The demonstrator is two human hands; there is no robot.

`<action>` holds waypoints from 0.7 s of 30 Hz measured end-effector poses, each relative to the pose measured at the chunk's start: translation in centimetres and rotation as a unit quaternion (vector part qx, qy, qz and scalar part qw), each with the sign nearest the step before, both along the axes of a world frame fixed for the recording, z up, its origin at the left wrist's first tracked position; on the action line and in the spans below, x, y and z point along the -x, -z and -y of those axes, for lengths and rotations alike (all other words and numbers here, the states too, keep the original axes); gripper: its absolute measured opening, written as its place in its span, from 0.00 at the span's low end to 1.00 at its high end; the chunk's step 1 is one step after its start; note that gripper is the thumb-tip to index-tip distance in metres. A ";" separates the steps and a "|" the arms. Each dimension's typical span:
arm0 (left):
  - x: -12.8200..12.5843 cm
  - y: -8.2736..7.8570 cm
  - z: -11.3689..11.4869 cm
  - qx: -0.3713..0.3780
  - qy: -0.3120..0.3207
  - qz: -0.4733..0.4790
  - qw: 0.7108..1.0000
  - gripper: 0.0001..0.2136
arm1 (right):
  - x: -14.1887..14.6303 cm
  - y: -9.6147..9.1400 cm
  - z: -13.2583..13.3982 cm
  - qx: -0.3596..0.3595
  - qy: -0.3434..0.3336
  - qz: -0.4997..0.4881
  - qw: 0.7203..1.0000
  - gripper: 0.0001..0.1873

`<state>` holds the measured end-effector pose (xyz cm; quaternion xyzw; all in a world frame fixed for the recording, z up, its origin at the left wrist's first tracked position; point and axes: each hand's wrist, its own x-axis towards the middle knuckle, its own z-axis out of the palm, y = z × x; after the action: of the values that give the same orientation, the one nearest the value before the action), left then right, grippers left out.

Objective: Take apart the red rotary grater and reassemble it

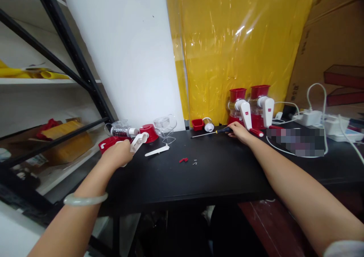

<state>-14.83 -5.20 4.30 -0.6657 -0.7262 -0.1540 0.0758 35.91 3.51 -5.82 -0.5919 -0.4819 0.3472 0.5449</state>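
Observation:
At the left of the table, my left hand (120, 153) is wrapped round a white plastic crank arm (139, 141), its far end sticking out past the fingers. My right hand (238, 132) grips the dark handle of a screwdriver (205, 134), whose shaft points left, low over or on the tabletop. Between the hands lie a long white plastic strip (157, 150), a small red part (183, 160) and tiny metal pieces (195, 162), perhaps screws. A red cup-shaped part (148, 133) and a clear plastic housing (163, 124) stand behind the strip.
Two red-and-white hand-crank graters (239, 107) stand at the back right. A red hopper (197, 124) and a grater drum (208, 124) lie near the yellow sheet (239, 52). White chargers and cables (311, 117) occupy the right. A black metal shelf frame (68, 48) borders the left.

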 end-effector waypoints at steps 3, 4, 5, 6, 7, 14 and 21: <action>-2.9 -2.5 1.6 0.032 0.123 0.052 0.990 0.17 | -0.1 0.2 0.3 -0.008 -0.025 0.039 0.999 0.04; -4.2 -3.0 1.8 0.037 0.188 0.109 0.975 0.18 | -0.1 0.2 0.5 -0.012 -0.038 0.054 0.998 0.05; -5.7 -3.4 1.7 0.051 0.251 0.165 0.952 0.19 | -0.2 0.2 0.7 -0.018 -0.055 0.077 0.995 0.05; -7.2 -3.5 1.4 0.071 0.308 0.213 0.925 0.20 | -0.3 0.1 0.9 -0.023 -0.076 0.107 0.991 0.07; -8.7 -3.3 0.9 0.094 0.352 0.253 0.896 0.20 | -0.4 0.1 1.0 -0.028 -0.100 0.144 0.984 0.10; -16.1 1.6 -4.3 0.096 0.368 0.367 0.849 0.11 | -0.5 -0.2 1.5 -0.034 -0.145 0.320 0.935 0.17; -15.5 4.5 -4.8 -0.105 0.349 0.253 0.896 0.17 | 4.2 -2.9 3.2 -0.193 -0.158 0.377 0.892 0.11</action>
<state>0.63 -0.40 -0.17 -0.8030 -0.4217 -0.4091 -0.0994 31.71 0.34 -2.87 -0.4773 -0.7960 0.0796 0.3636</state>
